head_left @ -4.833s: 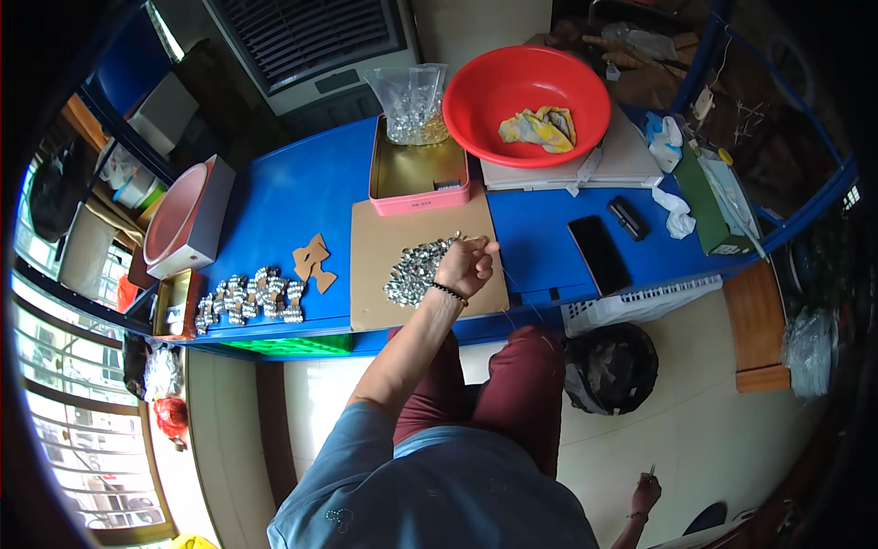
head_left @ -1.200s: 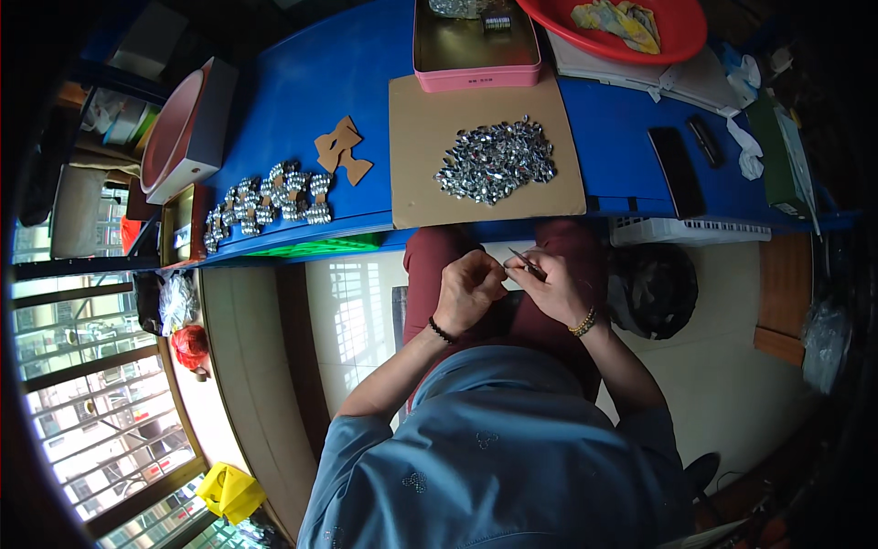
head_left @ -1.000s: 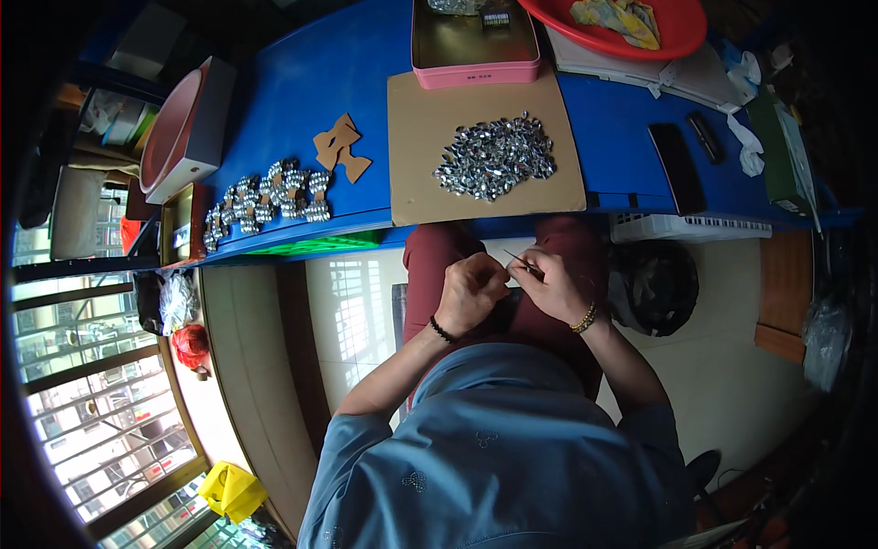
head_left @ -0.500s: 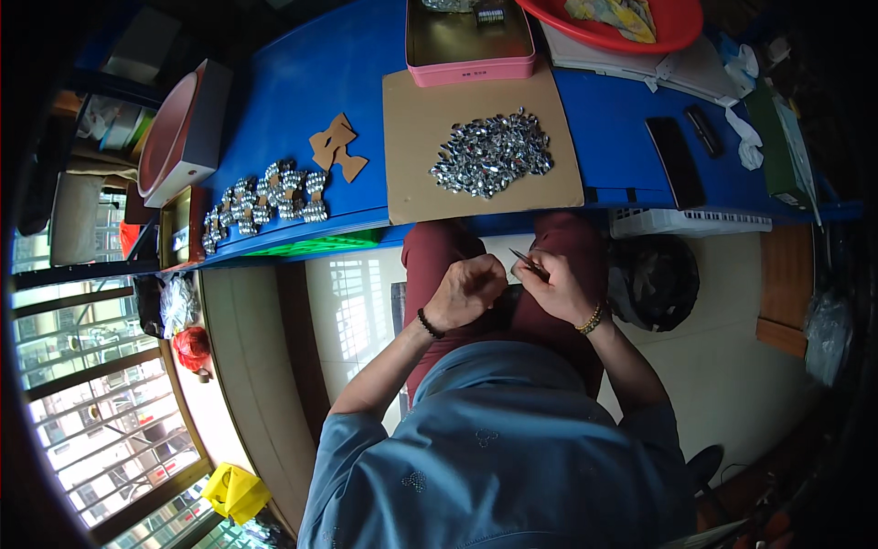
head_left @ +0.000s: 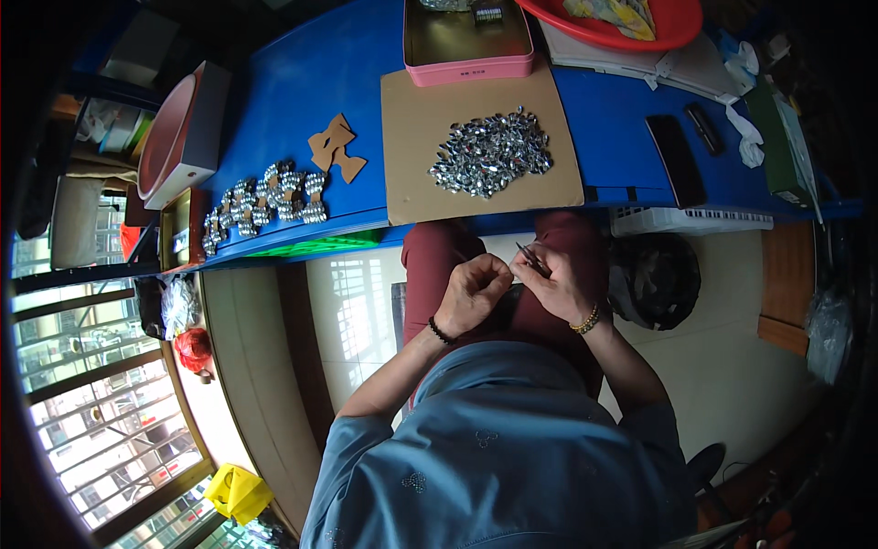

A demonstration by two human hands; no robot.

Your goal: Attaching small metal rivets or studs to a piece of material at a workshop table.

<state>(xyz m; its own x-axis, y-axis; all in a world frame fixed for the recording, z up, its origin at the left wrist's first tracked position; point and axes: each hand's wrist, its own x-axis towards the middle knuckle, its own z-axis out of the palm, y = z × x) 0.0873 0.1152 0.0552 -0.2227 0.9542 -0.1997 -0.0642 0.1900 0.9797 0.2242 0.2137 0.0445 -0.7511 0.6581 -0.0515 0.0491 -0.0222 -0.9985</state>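
Both my hands are close together above my lap, just in front of the table edge. My left hand [head_left: 474, 295] is closed in a pinch; whatever is between its fingers is too small or hidden to make out. In my right hand [head_left: 556, 285] is a thin, dark, pointed metal tool [head_left: 527, 253], perhaps tweezers or small scissors, tip up and toward the left. Beyond the hands, a pile of shiny silver faceted stones [head_left: 494, 160] lies on a cardboard sheet [head_left: 407, 119]. To its left are brown bow-shaped card pieces [head_left: 347, 166] and several bundles of silver stones on card [head_left: 314, 210].
A pink-rimmed tin [head_left: 471, 69] stands at the cardboard's far edge, near a red basin [head_left: 672, 37]. At right lie a dark phone [head_left: 675, 160], a small black object [head_left: 702, 130] and a crumpled tissue [head_left: 746, 137]. A white basket [head_left: 690, 220] sits below the blue table [head_left: 293, 82].
My left hand has moved slightly right and turned, so its fingers now nearly meet my right hand. The tool in my right hand has tilted more upright.
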